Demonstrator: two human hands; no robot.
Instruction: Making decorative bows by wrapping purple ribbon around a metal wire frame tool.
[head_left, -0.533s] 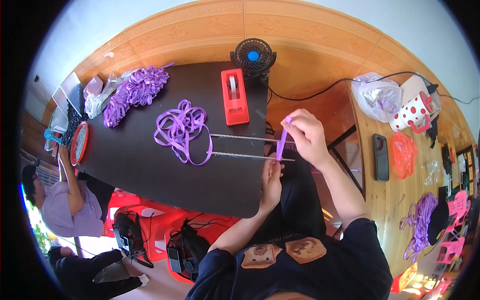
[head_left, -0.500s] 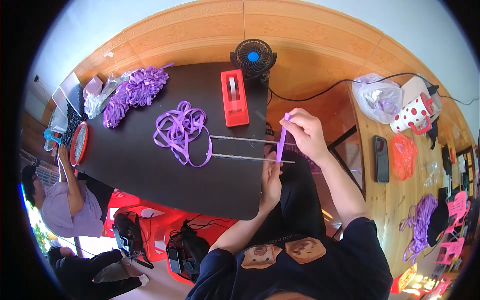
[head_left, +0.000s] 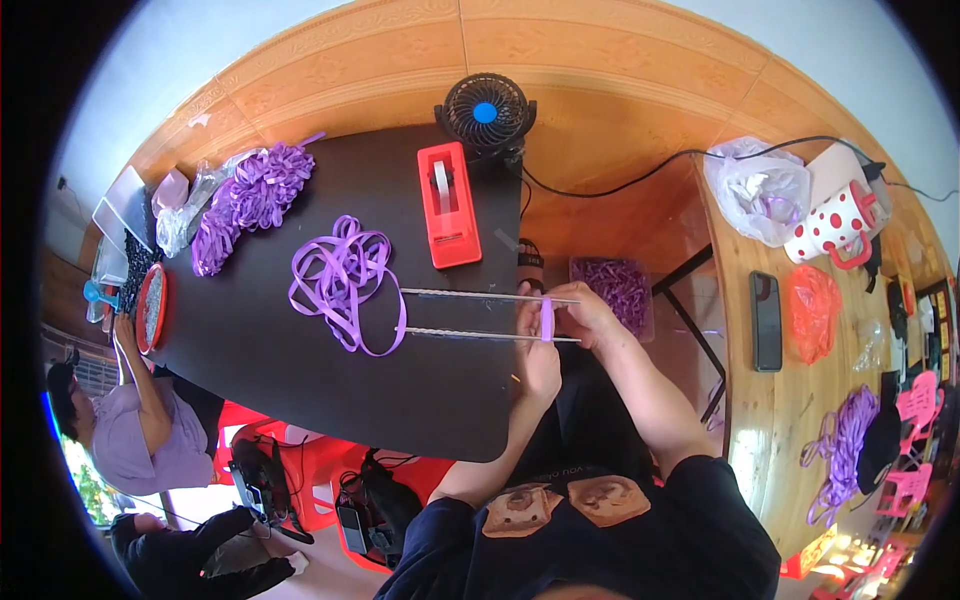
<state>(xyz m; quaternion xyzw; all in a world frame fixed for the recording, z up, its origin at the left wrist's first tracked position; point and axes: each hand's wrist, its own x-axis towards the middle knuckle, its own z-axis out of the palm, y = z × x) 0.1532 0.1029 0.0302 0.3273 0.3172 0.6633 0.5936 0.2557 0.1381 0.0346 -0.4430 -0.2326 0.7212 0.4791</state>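
Observation:
Two thin metal rods [head_left: 465,334] lie parallel over the dark table and jut past its right edge. Across their free ends runs a short band of purple ribbon [head_left: 547,319]. My left hand [head_left: 541,368] is closed at the ribbon from the near left, its fingers partly behind the rods. From the right, my right hand [head_left: 592,318] closes on the same band, fingertips partly hidden by ribbon and rod. A loose tangle of purple ribbon [head_left: 345,285] lies on the table around the rods' left ends.
A red tape dispenser [head_left: 450,205] and a black fan [head_left: 486,112] stand beyond the rods. Bunched purple ribbon [head_left: 255,200] lies far left. Below the table edge sits a bin of purple pieces [head_left: 612,290]. A phone [head_left: 766,322] lies on the wooden table. A co-worker [head_left: 150,420] sits left.
My right hand has come down from above the rods, bringing the raised ribbon end down around them. The view has shifted slightly.

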